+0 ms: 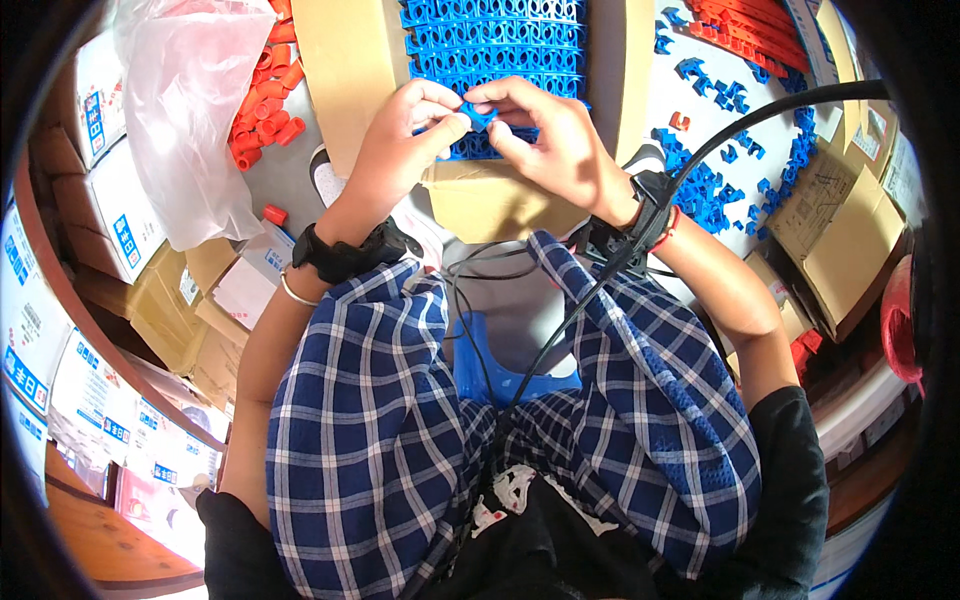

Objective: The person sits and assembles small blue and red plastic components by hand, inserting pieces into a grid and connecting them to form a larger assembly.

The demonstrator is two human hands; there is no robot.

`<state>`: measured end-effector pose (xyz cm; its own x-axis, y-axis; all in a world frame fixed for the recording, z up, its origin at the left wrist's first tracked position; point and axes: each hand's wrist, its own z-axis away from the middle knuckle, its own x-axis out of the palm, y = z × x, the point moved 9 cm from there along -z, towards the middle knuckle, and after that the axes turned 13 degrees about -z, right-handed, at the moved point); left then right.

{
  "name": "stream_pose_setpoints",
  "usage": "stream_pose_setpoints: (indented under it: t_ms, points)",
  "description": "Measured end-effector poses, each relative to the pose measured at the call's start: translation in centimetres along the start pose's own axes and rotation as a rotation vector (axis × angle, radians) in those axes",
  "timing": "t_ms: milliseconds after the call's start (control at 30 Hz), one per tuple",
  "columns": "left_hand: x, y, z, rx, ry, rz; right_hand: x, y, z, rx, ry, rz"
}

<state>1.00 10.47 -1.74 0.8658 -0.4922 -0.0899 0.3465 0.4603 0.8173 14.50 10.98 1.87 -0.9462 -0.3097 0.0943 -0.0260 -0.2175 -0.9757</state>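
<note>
My left hand [405,135] and my right hand [548,135] meet over the near edge of a blue plastic lattice mat [495,45] lying on a cardboard sheet [345,70]. Both hands pinch one small blue plastic clip [478,116] between their fingertips, right at the mat's edge. Each wrist wears a black band, and a black cable [760,110] runs from the right wrist up to the right. I sit on a blue stool [480,365] with my plaid-trousered knees below the hands.
Orange plastic pieces [265,110] lie heaped at the upper left beside a clear plastic bag [185,110]. Loose blue clips [715,170] are scattered on the right. Cardboard boxes [850,235] stand right, and white-and-blue cartons [110,230] are stacked left.
</note>
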Motion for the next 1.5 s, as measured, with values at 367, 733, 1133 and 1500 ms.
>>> stream_pose_setpoints:
  t_ms: [367, 733, 1133, 1500]
  points:
    - [-1.5, 0.1, -0.1, 0.017, 0.056, 0.121, 1.3, 1.6, -1.8, 0.087, 0.008, -0.276]
    - [-5.2, -1.2, 0.4, 0.007, 0.378, 0.19, 3.9, 2.0, -4.3, -0.322, -0.159, 0.426]
    - [-5.3, -1.2, 0.0, 0.019, 0.356, 0.143, 5.4, 3.4, -4.4, -0.248, -0.218, 0.509]
    - [-5.2, -1.2, -0.2, -0.002, 0.346, 0.111, 4.3, 3.1, -4.5, -0.291, -0.158, 0.362]
